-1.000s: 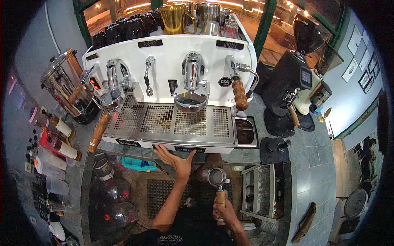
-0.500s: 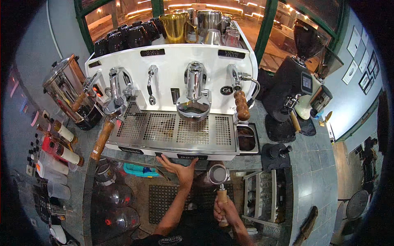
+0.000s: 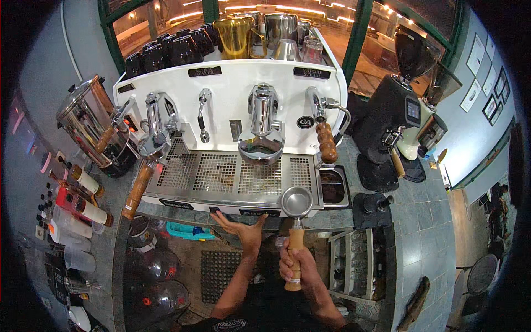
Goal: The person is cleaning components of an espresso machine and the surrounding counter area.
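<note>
My right hand (image 3: 296, 264) is wrapped round the pale wooden handle of a portafilter (image 3: 297, 203). Its round metal basket faces up and looks empty, in front of the drip tray's right part. With fingers spread, my left hand (image 3: 243, 228) reaches to the button strip (image 3: 259, 212) on the front lower edge of the white espresso machine (image 3: 182, 119); the fingertips are at the strip. Above the drip tray (image 3: 221, 172) hangs the right group head (image 3: 261, 145), with no portafilter in it. A second portafilter (image 3: 141, 182) with a brown wooden handle is locked into the left group head.
Right of the machine stand a knock-out bin (image 3: 333, 188), a black tamper mat (image 3: 371, 210) and a dark coffee grinder (image 3: 387, 119) holding another portafilter (image 3: 395, 157). A steel urn (image 3: 91, 124) and several bottles (image 3: 86, 210) line the left. Cups (image 3: 185, 50) and a gold pitcher (image 3: 232, 37) sit on top.
My right hand has lifted the portafilter upward and forward, from below the counter edge to the front of the drip tray. My left hand has barely moved.
</note>
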`<act>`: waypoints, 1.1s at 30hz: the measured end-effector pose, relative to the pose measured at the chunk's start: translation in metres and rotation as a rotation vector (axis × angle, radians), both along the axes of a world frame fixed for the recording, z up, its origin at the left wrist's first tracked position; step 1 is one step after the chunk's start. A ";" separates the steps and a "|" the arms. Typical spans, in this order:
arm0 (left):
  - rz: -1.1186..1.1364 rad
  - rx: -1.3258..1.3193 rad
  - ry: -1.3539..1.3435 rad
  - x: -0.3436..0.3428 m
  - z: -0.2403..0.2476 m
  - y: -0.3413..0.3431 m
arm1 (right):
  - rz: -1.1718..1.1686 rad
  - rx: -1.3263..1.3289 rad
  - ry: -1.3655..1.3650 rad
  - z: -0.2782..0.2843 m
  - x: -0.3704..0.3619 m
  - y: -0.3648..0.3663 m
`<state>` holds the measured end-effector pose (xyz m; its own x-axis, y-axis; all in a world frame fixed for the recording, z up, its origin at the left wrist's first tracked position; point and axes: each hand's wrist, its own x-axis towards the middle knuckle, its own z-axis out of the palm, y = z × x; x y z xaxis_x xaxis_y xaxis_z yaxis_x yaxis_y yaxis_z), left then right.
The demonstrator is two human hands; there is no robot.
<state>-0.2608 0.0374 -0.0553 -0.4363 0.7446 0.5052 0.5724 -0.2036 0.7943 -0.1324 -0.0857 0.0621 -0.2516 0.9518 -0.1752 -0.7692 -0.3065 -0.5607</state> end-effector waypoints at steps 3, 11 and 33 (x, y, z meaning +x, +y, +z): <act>0.055 0.095 0.121 -0.002 -0.010 0.006 | -0.022 0.007 0.004 0.017 -0.006 0.006; 0.056 0.089 0.000 -0.030 -0.008 -0.013 | 0.022 0.015 0.063 0.023 -0.010 0.009; -0.056 0.144 -0.108 0.009 -0.023 0.005 | -0.049 -0.035 -0.087 0.011 -0.008 0.014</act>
<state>-0.2514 0.0426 -0.0783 -0.4537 0.6925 0.5609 0.4703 -0.3486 0.8107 -0.1402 -0.0716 0.0730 -0.1870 0.9555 -0.2280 -0.7323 -0.2903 -0.6159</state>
